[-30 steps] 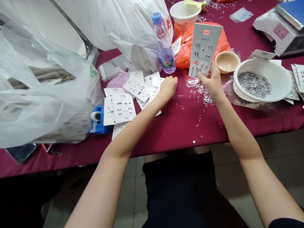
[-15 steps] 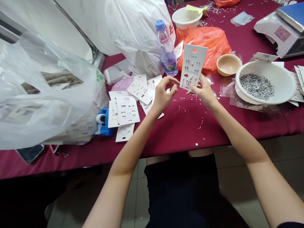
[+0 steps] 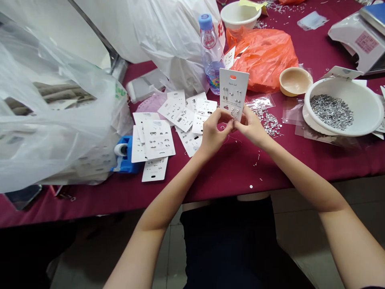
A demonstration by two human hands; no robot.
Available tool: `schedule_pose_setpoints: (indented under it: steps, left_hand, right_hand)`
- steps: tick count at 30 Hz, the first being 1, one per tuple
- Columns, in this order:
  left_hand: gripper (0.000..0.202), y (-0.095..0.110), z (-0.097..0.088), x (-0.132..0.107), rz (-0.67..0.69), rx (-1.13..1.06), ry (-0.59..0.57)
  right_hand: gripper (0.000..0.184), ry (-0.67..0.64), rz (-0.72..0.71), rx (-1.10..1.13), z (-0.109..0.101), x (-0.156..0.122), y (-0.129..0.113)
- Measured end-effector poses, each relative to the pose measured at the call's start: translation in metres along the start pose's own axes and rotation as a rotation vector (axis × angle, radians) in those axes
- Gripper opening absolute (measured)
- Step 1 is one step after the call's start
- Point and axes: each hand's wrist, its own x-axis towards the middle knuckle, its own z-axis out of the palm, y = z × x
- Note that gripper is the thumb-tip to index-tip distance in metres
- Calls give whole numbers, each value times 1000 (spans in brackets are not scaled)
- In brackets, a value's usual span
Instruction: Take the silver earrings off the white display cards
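White earring card (image 3: 234, 94) standing upright left of the white bowl (image 3: 359, 104) of metal findings (image 3: 331, 112), right hand (image 3: 251, 126) pinching its lower edge between thumb and fingertips, left hand (image 3: 215, 130) gripping the same edge with curled fingers

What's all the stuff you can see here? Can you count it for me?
earring card: 1, white, held up between both hands
loose cards: many, white, on the table left of the hands
big bowl: 1, white, on the table at right
metal bits: many, silver, inside the big bowl
small bowl: 1, tan, just left of the big bowl
far bowl: 1, white, at the far side of the table
water bottle: 1, clear with blue cap, behind the cards
orange bag: 1, orange, right of the bottle
big bag: 1, see-through white, at left
tape holder: 1, blue, left of the cards
scale: 1, white, top right
tablecloth: 1, dark red, over the table
left hand: 1, bare, at the card's lower edge
right hand: 1, bare, pinching the card's lower edge
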Motion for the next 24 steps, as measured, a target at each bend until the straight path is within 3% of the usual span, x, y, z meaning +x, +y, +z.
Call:
schedule_pose_setpoints:
  steps: [7,14,24]
  left_hand:
    - [10,0,2,-1,-8,70,3]
    - [14,-1,1,-3,14,207,83]
    - [10,-14,2,-10,119,224,36]
  right_hand:
    - [54,-9,-24,-125,2,-3,1]
    - [49,-115,-16,0,2,-2,-1]
    - [55,-28,-27,20,1,2,11]
